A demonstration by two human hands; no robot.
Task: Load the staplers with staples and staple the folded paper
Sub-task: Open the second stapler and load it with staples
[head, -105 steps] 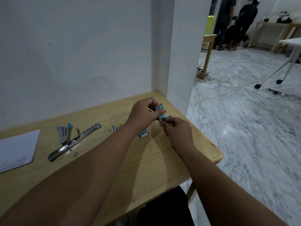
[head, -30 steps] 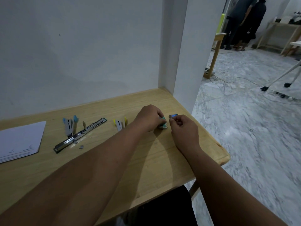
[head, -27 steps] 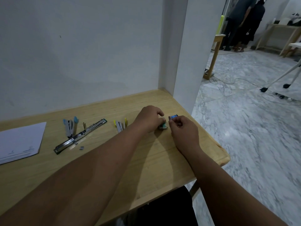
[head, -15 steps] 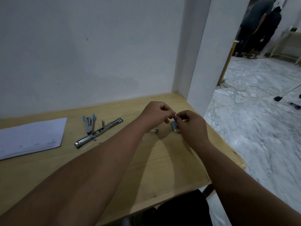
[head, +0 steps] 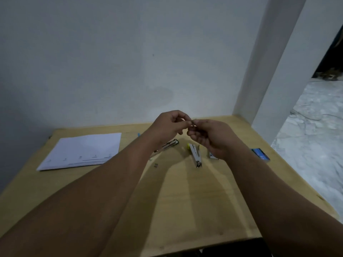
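Both hands are raised above the wooden table [head: 194, 204]. My left hand [head: 169, 127] and my right hand [head: 209, 136] meet fingertip to fingertip and pinch a small strip of staples [head: 193, 123] between them. Below them a yellow-tipped stapler [head: 195, 154] lies opened flat on the table. A long metal stapler [head: 168, 145] lies partly hidden behind my left forearm. The folded white paper [head: 83, 151] lies at the table's left.
A blue staple box [head: 260, 154] lies near the table's right edge, and another small box [head: 212, 156] sits partly hidden under my right wrist. A loose staple bit [head: 156, 165] lies mid-table. A white wall and pillar [head: 274, 62] border the table behind and right.
Both hands left the staple boxes on the table and rose together, now pinching a staple strip between them. The view has swung left, bringing the paper nearer the middle.
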